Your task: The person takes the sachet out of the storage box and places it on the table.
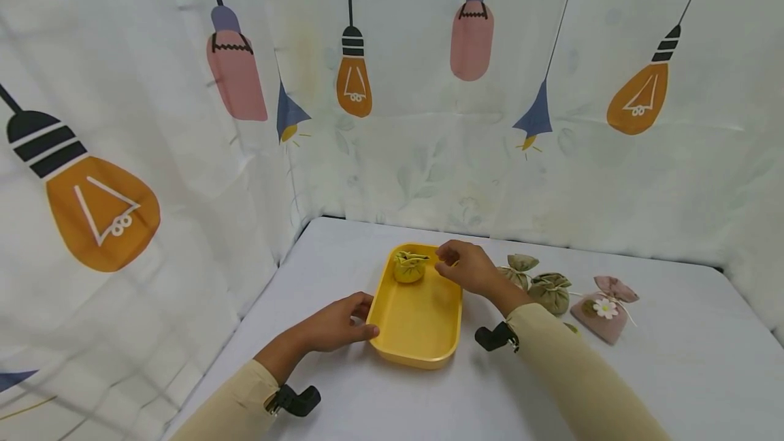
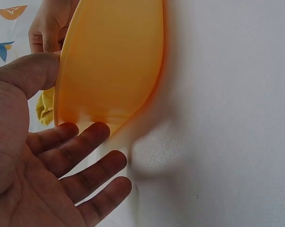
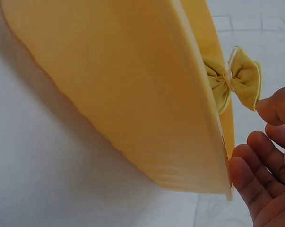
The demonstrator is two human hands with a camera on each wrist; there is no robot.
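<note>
A yellow tray lies on the table with a small yellow-green drawstring pouch inside its far left end. My left hand is at the tray's left side. Its thumb rests at the rim, and its spread fingers lie along the outer wall. Over the tray's far right corner is my right hand, fingers loosely bent and holding nothing. In the right wrist view its thumb tip overlaps the edge of the pouch's ruffled top, while the other fingertips are right at the tray rim.
To the right of the tray lie two olive-green pouches and a pink pouch with a white flower. A bit of green shows beside the right sleeve. A printed curtain hangs behind the white table.
</note>
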